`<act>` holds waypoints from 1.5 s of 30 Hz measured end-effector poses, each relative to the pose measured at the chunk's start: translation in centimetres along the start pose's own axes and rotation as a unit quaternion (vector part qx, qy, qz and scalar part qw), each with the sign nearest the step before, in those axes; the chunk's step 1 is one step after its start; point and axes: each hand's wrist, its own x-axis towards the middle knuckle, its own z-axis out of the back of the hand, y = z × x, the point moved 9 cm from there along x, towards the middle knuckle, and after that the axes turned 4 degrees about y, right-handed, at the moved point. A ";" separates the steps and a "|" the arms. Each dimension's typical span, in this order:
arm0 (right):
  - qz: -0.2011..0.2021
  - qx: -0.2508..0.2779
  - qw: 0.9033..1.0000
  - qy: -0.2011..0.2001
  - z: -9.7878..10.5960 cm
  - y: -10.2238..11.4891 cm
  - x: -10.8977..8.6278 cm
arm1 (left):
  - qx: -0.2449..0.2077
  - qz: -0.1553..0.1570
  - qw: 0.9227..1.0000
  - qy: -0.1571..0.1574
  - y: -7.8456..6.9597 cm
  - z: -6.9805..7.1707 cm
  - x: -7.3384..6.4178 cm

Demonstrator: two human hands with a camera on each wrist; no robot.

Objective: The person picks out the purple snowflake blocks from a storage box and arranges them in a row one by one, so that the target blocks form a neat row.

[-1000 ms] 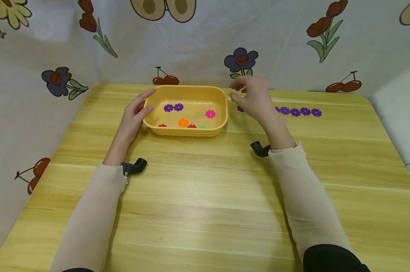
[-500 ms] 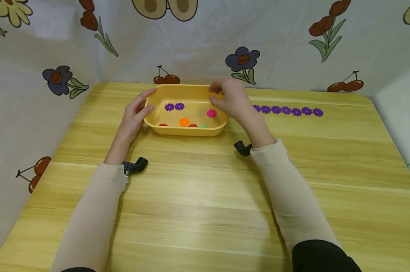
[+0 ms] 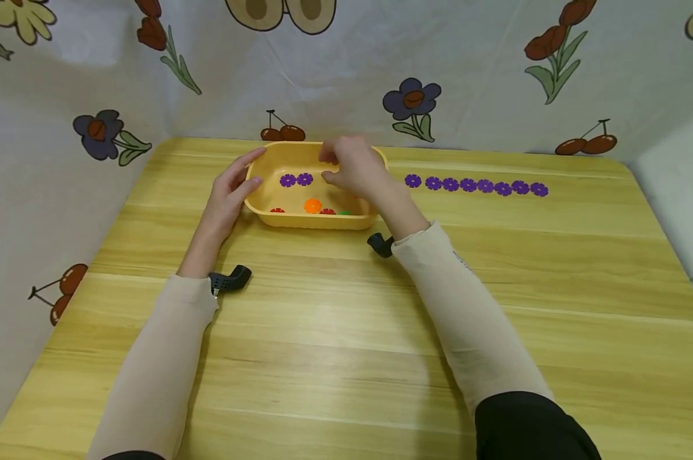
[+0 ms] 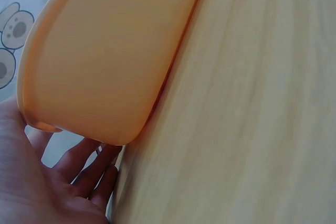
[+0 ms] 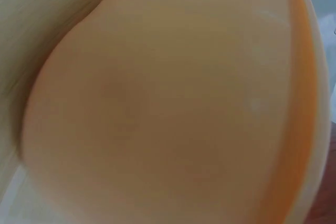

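Observation:
My left hand point(image 3: 229, 186) holds the left end of a yellow plastic tub point(image 3: 318, 221), the thumb over its rim and the fingers along the outer wall. In the left wrist view the fingers point(image 4: 97, 167) lie against the tub's end wall. My right hand point(image 3: 355, 167) hangs over the tub's right half, thumb and fingers apart with nothing between them. Inside the tub lie two purple flower-shaped discs point(image 3: 296, 180), an orange one point(image 3: 312, 206), and red and green ones partly hidden by the front wall. The right wrist view shows mostly the tub's outer wall point(image 5: 157, 103).
Right of the tub, several purple flower-shaped discs point(image 3: 468, 185) lie in a row on the wooden table point(image 3: 323, 332). A white cloth point(image 3: 335, 76) with printed flowers and fruit hangs behind the table's back edge. Black camera mounts point(image 3: 231, 279) stick out from both wrists.
My right hand has moved left from above the purple row to over the tub, uncovering the row's left end and covering the pink disc. My left hand stays on the tub.

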 end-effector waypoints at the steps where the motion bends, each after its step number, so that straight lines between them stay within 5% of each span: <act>1: 0.000 0.000 1.000 0.005 -0.2 0.2 0.3 | 0.000 -0.001 1.000 -0.001 0.0 0.0 0.0; 15: -0.013 0.038 0.995 0.086 -4.0 0.7 2.8 | 0.014 0.009 1.000 0.002 0.2 -0.3 0.1; 45: 0.034 0.029 0.996 0.071 -5.0 1.9 3.1 | 0.000 0.006 1.000 -0.003 0.1 0.2 0.1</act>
